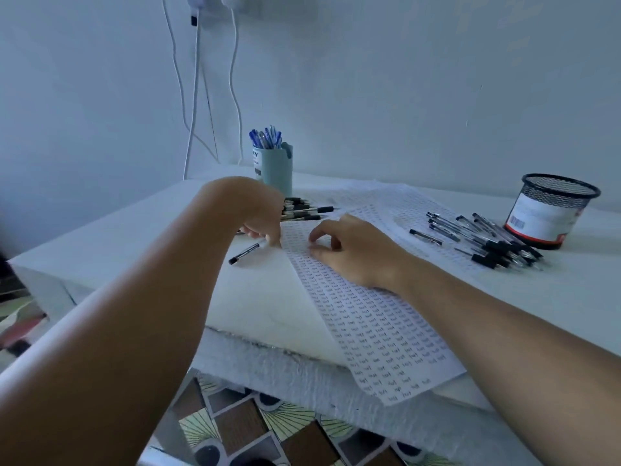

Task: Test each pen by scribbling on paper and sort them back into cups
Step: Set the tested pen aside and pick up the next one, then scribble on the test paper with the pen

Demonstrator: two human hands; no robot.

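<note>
Loose pen (pixel 244 253): light, stiff, slippery; we judged mid-barrel best, left hand (pixel 260 218) and right hand (pixel 349 245) curled, grasping nothing.

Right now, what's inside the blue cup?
The blue cup holds a bunch of blue pens, tops poking out. Its solid wall hides their lower parts and anything else inside.
</note>
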